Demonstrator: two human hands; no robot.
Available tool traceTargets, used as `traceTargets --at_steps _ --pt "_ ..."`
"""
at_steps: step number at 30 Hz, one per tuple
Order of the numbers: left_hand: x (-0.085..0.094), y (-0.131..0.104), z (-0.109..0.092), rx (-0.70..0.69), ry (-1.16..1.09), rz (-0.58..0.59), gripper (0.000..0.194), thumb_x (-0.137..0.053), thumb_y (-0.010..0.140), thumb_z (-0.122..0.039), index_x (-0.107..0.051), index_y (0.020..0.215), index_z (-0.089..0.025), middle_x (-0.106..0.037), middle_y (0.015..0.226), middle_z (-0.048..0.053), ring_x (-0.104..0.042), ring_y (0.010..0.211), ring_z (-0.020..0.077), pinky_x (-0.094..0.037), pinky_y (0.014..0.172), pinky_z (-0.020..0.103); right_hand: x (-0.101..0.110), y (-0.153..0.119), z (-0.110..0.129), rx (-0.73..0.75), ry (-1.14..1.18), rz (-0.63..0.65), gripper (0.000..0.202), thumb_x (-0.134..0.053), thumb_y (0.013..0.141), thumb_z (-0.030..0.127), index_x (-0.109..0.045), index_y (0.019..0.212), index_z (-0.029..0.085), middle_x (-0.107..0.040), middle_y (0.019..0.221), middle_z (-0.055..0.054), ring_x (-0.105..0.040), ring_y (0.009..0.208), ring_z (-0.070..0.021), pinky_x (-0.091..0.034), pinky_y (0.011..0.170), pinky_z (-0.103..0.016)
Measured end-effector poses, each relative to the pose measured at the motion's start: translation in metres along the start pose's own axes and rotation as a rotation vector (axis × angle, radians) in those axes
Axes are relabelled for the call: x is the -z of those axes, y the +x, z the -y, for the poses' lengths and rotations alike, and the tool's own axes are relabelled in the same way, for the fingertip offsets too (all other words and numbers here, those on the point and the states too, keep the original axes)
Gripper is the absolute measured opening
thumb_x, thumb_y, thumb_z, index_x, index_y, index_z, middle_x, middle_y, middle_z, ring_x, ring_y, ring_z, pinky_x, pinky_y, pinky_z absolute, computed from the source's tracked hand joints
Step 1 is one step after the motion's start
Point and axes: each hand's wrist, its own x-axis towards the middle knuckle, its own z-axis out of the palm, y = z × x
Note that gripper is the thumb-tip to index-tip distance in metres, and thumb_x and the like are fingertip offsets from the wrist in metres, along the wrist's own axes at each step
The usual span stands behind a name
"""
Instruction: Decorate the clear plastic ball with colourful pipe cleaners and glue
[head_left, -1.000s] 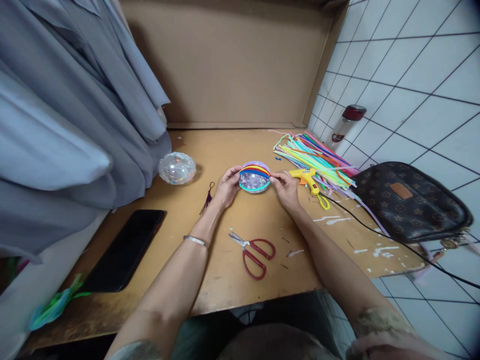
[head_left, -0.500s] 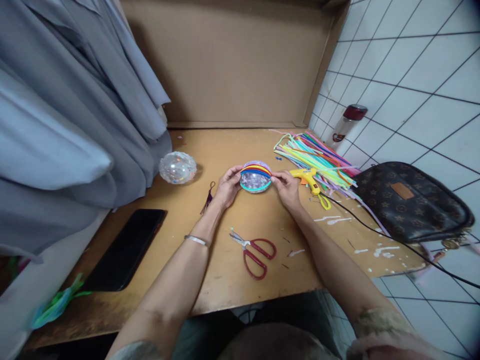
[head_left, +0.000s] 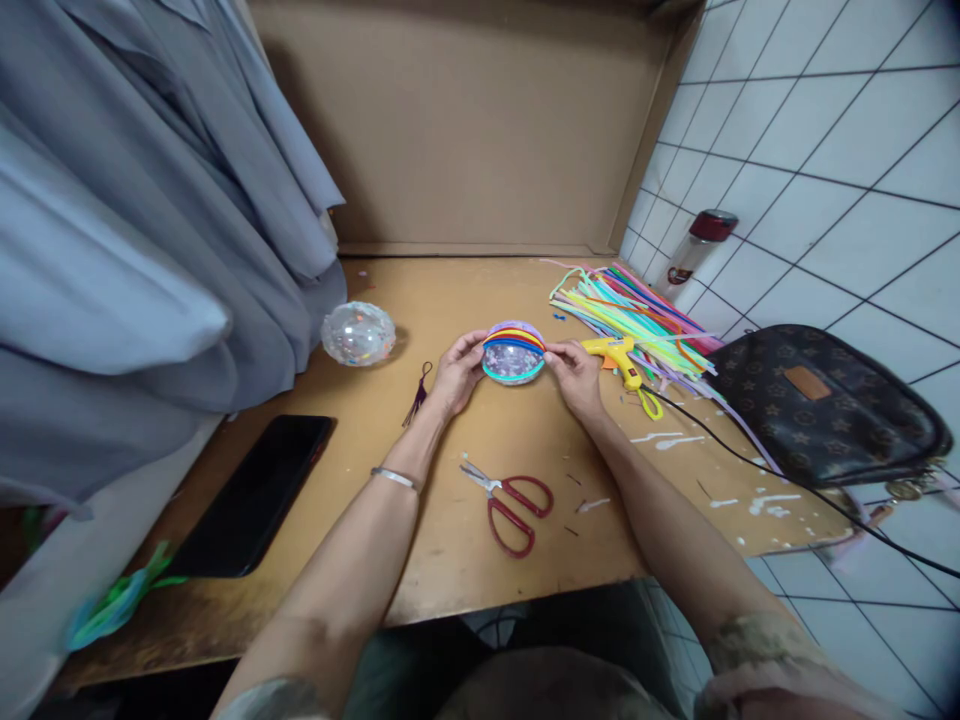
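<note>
Between my hands is a round, clear ball (head_left: 514, 362) with coloured strips, red, yellow, blue and turquoise, curving across it and a pale purple top. My left hand (head_left: 459, 375) grips its left side, fingers closed on the edge. On the opposite side my right hand (head_left: 576, 376) pinches the rim where the strips end. Red-handled scissors (head_left: 512, 505) lie slightly apart on the table below the ball. Close to my left wrist rests a dark tassel (head_left: 418, 395). A yellow hot glue gun (head_left: 616, 353) lies just right of my right hand.
A second clear ball (head_left: 358, 333) sits at the back left. Pipe cleaners (head_left: 630, 315) are piled at the back right, near a red-capped bottle (head_left: 701, 255). A brown patterned bag (head_left: 829, 405) lies right, the glue gun's cord in front. A black phone (head_left: 259, 495) lies left, beside a grey curtain (head_left: 187, 220).
Both hands keep their hold on the striped ball, with almost no movement. The whole view has shifted very slightly.
</note>
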Motion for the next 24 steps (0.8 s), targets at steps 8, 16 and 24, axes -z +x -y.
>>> traceTargets --at_steps 8,16,24 --pt "-0.0021 -0.0006 0.0013 -0.015 -0.008 -0.036 0.048 -0.084 0.065 -0.034 -0.064 0.107 -0.021 -0.066 0.122 0.009 -0.063 0.111 0.0233 -0.052 0.089 0.035 -0.0014 0.0009 0.0003 -0.016 0.03 -0.005 0.023 -0.067 0.083 0.043 -0.074 0.087 0.022 -0.07 0.08 -0.004 -0.064 0.077 -0.0188 -0.053 0.074 -0.035" --pt "-0.0034 0.0008 0.0038 -0.002 -0.014 -0.017 0.049 -0.083 0.066 -0.037 -0.066 0.108 -0.02 -0.068 0.12 0.01 -0.062 0.114 0.0251 -0.052 0.092 0.036 -0.0033 0.0006 -0.0009 -0.091 0.076 -0.007 0.025 -0.068 0.079 0.046 -0.071 0.088 0.022 -0.069 0.082 -0.004 -0.064 0.078 -0.0194 -0.053 0.076 -0.036" --pt "-0.0098 -0.0003 0.0068 -0.019 -0.02 -0.008 0.043 -0.081 0.068 -0.036 -0.066 0.105 -0.021 -0.066 0.122 0.007 -0.062 0.111 0.0222 -0.051 0.091 0.032 -0.0066 -0.0073 0.0089 0.007 -0.114 -0.075 0.017 -0.056 0.088 0.033 -0.06 0.101 0.023 -0.066 0.093 -0.006 -0.063 0.085 -0.0203 -0.053 0.079 -0.035"
